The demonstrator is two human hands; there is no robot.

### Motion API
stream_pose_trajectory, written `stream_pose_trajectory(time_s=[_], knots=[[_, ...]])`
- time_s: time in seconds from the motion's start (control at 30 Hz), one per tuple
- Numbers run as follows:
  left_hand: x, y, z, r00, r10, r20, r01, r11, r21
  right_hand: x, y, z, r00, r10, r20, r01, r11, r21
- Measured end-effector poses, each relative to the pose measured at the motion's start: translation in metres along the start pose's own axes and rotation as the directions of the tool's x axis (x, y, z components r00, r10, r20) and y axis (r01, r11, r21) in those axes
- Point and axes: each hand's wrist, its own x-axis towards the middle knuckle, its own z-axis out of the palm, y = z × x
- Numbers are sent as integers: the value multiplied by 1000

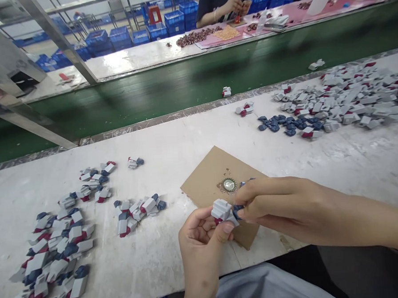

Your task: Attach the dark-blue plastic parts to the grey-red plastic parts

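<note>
Pinched in my left hand is a light grey plastic toy part with a dark red piece underneath. My right hand has its fingertips closed on a small dark blue plastic piece, held against the right side of the grey part. Whether the two are joined I cannot tell. Both hands are over a brown cardboard sheet, which bears a small round dish of something shiny. Another blue piece shows partly behind my right hand.
Grey-and-red parts and loose blue pieces lie at the right. Grey parts with blue pieces are piled at the left. Behind runs a green conveyor belt. Across it, a person's hands work at another table.
</note>
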Motion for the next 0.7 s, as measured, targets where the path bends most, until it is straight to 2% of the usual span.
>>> stream_pose_trajectory(time_s=[0.2,0.37,0.47,0.53,0.6,0.7], knots=[[0,0,1,998,-32,46,30,999,32,-2,6,2,1000,1,0,0,991,135],[1,-6,-4,998,-48,51,43,995,92,-10,12,17,998,15,-58,-4,983,186],[2,-9,-4,995,-83,59,79,994,70,-12,15,24,993,40,-112,-13,973,231],[3,-10,-1,992,-106,74,103,994,40,-10,17,26,980,112,-167,-59,953,296],[3,-9,1,992,-99,82,97,995,37,-6,18,27,946,265,-185,-175,902,396],[3,-7,2,998,-6,68,-3,992,126,0,19,25,881,462,-101,-341,769,540]])
